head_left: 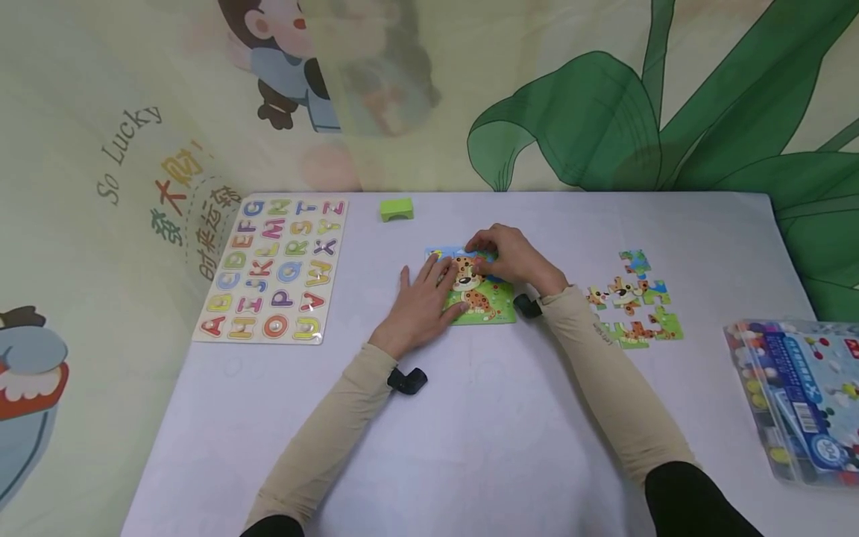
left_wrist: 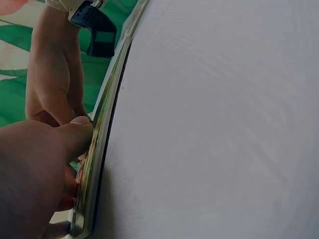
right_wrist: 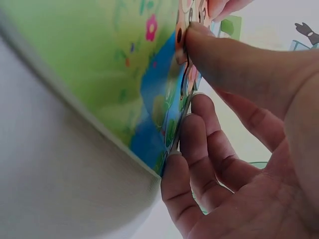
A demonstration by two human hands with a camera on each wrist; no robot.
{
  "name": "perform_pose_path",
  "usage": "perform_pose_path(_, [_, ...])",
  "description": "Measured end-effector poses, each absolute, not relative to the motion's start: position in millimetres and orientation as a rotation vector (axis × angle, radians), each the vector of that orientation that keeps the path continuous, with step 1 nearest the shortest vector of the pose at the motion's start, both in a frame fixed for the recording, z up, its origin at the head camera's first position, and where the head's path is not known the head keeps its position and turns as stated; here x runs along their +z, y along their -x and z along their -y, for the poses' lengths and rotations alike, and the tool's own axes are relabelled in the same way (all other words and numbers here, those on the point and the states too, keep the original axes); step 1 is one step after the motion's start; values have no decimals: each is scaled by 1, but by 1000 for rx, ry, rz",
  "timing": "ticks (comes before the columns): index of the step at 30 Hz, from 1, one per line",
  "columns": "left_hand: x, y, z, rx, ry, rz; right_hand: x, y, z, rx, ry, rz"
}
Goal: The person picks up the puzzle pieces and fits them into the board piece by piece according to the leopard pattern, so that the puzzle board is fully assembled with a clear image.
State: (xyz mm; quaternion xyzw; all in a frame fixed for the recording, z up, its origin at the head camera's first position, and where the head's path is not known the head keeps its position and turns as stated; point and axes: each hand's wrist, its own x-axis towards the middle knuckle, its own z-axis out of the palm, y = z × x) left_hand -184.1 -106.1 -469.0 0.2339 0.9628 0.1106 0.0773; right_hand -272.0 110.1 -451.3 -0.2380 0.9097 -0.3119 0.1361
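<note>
A person in beige sleeves (head_left: pixel 335 429) worked across a white surface (head_left: pixel 510 425), each wrist carrying a small black device (head_left: pixel 408 381); at the right side sat a clear plastic case (head_left: pixel 801 403), colored balls visible inside; the left hand (head_left: pixel 423 302) lay spread over a spotted-cat puzzle (head_left: pixel 493 309), its grip wide, fingertips and thumb touching the printed face; the puzzle lay on the surface between the two hands; the right hand (head_left: pixel 513 261) had a narrow grip about the puzzle's far edge, the bent thumb (right_wrist: pixel 207 50) on the picture and the curled fingertips (right_wrist: pixel 175 167) at the rim. To the right of that forearm lay loose puzzle pieces (head_left: pixel 624 292), some touching, others apart; to the left, tilted along the surface, was a board of colored letters (head_left: pixel 258 327); near the far edge stood a green arched block (head_left: pixel 397 209); behind it all hung a printed backdrop (head_left: pixel 416 168) with large green leaves and a cartoon figure.
</note>
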Motion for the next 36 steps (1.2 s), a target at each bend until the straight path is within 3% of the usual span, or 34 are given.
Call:
perform_pose_path(18, [-465,184,98,271,-661,-2930,-446,276,-132,-1019,726,-2630])
perform_pose_path(29, [-465,182,91,375,-652,-2915,-421,258,-289,-860,14,-2771])
perform_pose_path(36, [-466,184,85,397,-601,-2933,-427,239,-320,-774,-236,-2779])
